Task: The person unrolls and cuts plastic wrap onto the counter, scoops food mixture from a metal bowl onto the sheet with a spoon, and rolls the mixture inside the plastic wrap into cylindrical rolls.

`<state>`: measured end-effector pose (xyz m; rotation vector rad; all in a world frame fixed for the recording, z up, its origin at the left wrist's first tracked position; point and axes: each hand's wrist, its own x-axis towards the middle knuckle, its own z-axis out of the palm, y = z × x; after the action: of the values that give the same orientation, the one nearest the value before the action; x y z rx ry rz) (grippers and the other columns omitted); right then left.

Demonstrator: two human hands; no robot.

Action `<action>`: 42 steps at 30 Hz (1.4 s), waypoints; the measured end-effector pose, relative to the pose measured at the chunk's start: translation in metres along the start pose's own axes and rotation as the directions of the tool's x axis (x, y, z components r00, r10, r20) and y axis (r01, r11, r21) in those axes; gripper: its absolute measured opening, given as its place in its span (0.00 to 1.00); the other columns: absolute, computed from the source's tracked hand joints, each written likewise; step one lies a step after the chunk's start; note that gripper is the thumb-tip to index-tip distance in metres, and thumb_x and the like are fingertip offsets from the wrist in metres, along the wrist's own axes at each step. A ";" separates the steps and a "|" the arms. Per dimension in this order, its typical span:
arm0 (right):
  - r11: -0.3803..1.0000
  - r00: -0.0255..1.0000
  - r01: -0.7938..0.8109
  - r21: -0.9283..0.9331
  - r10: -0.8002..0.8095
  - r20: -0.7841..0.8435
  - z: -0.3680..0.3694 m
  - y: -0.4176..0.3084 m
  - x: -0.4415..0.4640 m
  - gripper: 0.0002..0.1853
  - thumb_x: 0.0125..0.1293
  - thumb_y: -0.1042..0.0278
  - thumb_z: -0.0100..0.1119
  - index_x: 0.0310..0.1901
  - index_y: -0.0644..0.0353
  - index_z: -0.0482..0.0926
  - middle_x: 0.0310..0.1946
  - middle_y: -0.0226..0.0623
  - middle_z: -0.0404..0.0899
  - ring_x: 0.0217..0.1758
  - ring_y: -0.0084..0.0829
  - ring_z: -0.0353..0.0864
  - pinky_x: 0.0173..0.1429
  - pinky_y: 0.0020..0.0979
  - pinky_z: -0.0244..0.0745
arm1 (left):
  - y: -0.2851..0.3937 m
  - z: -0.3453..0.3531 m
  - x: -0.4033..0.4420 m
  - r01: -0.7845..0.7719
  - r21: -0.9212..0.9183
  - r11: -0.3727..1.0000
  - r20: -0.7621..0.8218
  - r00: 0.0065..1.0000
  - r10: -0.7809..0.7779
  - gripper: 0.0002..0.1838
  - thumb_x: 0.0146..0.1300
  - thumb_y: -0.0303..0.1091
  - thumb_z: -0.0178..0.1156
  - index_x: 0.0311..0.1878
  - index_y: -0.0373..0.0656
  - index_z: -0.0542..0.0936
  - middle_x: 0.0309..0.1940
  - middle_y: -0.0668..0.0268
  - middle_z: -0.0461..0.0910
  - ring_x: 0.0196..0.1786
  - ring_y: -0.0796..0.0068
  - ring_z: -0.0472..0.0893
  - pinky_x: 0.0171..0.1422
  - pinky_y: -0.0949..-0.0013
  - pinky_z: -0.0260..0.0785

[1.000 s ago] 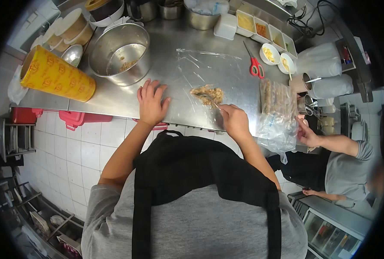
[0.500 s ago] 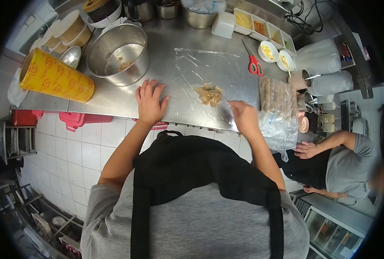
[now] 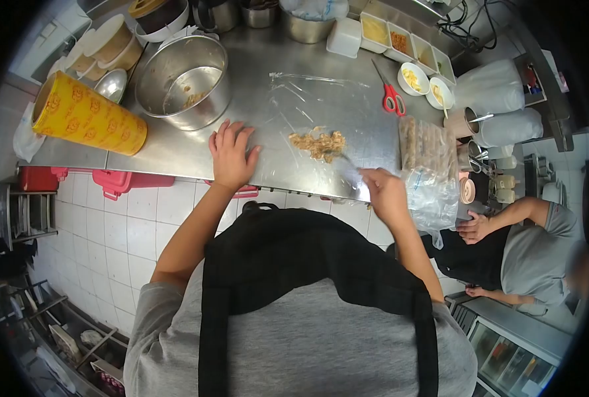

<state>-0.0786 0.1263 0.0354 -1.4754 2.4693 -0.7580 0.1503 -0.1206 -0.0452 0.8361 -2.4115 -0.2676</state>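
The loose, lumpy heap of brown food (image 3: 319, 143) lies on a thin, clear, shiny sheet of plastic (image 3: 301, 99). The sheet is on the silver metal worktop (image 3: 255, 56), and the heap is on its near half. It is wider from left to right than from near to far.

The right hand (image 3: 386, 193) is closed around the handle of a grey metal spoon (image 3: 349, 163). The spoon is blurry, and its tip points at the right side of the heap. I cannot tell if they touch. It seems best to push softly with the flat of the spoon, so the sheet does not rip or bunch up, and to nudge stray bits in.

The left hand (image 3: 231, 155) is flat, palm down, with its fingers a little apart, just left of the sheet. I see nothing in it.

Past that hand, far and left, is a big round silver pot (image 3: 212, 109) with brown bits inside. Left of it leans a fat yellow tube with red marks (image 3: 94, 114). Red-handled scissors (image 3: 393, 103) lie just past the sheet's far right side, by two small white bowls (image 3: 419, 92).

A clear bag of pale brown sticks (image 3: 428, 149) sits to the right, so the right elbow has less room that way. Another person's hand (image 3: 474, 227) is near that bag.
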 end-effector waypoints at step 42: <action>0.983 0.994 -0.097 -0.154 0.089 -0.059 -0.040 0.018 0.010 0.09 0.63 0.69 0.55 0.41 0.54 0.85 0.34 0.45 0.82 0.37 0.50 0.81 0.42 0.45 0.76 | 0.002 -0.001 0.001 -0.010 0.041 0.999 0.023 1.000 0.009 0.24 0.55 0.41 0.65 0.56 0.48 0.75 0.60 0.59 0.68 0.71 0.49 0.59 0.71 0.40 0.46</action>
<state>-0.1132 0.1379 0.0617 -1.3936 2.6705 -0.6053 0.1492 -0.1193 -0.0433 0.8444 -2.4493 -0.2262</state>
